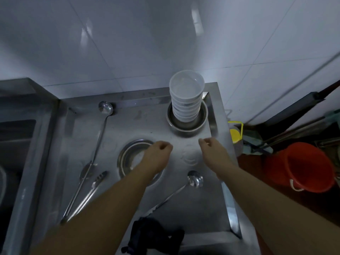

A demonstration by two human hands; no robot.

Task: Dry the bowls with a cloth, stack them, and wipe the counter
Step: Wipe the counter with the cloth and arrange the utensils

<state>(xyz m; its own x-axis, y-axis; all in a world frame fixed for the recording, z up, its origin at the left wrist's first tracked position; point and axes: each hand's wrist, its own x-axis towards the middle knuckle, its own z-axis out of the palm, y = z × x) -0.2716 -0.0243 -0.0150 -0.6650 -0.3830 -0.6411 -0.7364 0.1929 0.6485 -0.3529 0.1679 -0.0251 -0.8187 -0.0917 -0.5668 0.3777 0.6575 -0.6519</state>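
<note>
Flanking bare counter (pixel 185 196): left hand (pixel 158 153), right hand (pixel 214 152).

White bowls (pixel 186 96), dark cloth (pixel 154 234), orange bucket (pixel 301 166)

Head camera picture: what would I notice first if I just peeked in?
Probably the tall stack of white bowls standing in a metal pan at the back of the steel counter. Next, the two bare hands reaching over the counter, left hand and right hand, holding nothing. An orange bucket glows on the floor, right.
</note>
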